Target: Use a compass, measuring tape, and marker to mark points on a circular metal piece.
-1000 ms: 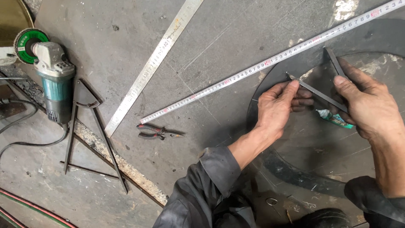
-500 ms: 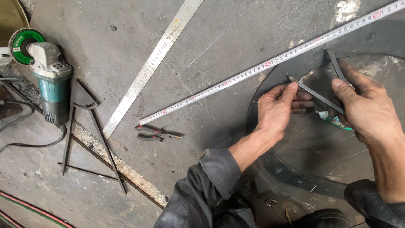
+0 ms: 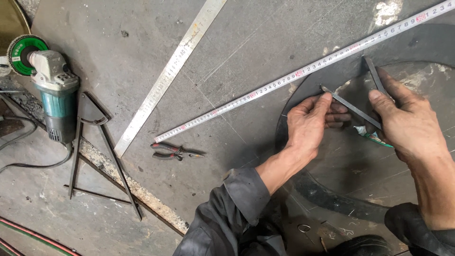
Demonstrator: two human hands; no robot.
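Note:
My left hand (image 3: pixel 310 124) pinches the tip of one leg of a metal divider (image 3: pixel 353 109) against a large round steel disc (image 3: pixel 360 156). My right hand (image 3: pixel 407 124) grips the divider near its hinge, with the other leg (image 3: pixel 374 76) pointing up to a tape measure (image 3: pixel 294 78) stretched across the steel plate. A small green and white object (image 3: pixel 377 137) shows under my right hand. Both arms wear dark grey sleeves.
A steel ruler (image 3: pixel 170 71) lies diagonally on the plate (image 3: pixel 118 28). Small pliers (image 3: pixel 173 151) rest below the tape's end. A green angle grinder (image 3: pixel 50 80) and a thin metal frame (image 3: pixel 95 142) lie at the left, with cables (image 3: pixel 33 232) on the floor.
My hands and the divider have barely moved. The view has shifted slightly.

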